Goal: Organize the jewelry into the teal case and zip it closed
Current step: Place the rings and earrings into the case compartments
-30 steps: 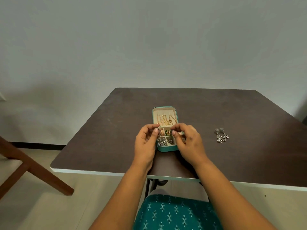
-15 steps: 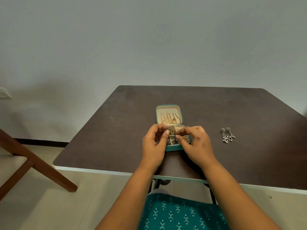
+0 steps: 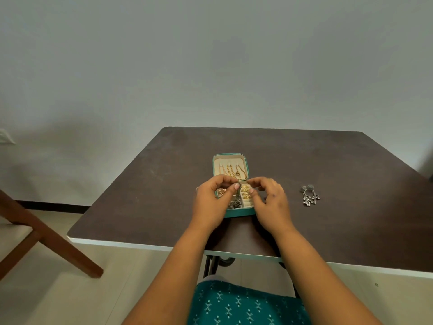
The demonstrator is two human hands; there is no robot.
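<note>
working view: head camera, the only view, looking forward and down at both hands over the table.
case position: the teal case lies open near the front edge of the table, lid tipped back away from the person, tray toward the person.
lid contents: gold chains hang on the cream lining of the lid.
tray contents: gold rings sit in the right-hand slots; dark pieces lie in a near compartment; finer detail is too small to tell.
left hand: the left hand is raised over the left half of the tray, wrist low, fingers curled, thumb and forefinger pinching a small dark piece.
right hand: the right hand is over the right half of the tray, fingers curled, tips brought in beside the same piece; whether they actually hold it cannot be told.
key relation: the pinched piece hangs just above the middle of the tray, directly below the fingertips, its long axis roughly vertical; both hands are equally near.
loose item: a pair of silver earrings lies on the table, well apart to the right of the case; the right hand is the nearer one.
task status (judgement): the piece in hand remains to be seated, the earrings remain outside, and the case is not yet zipped.
</note>
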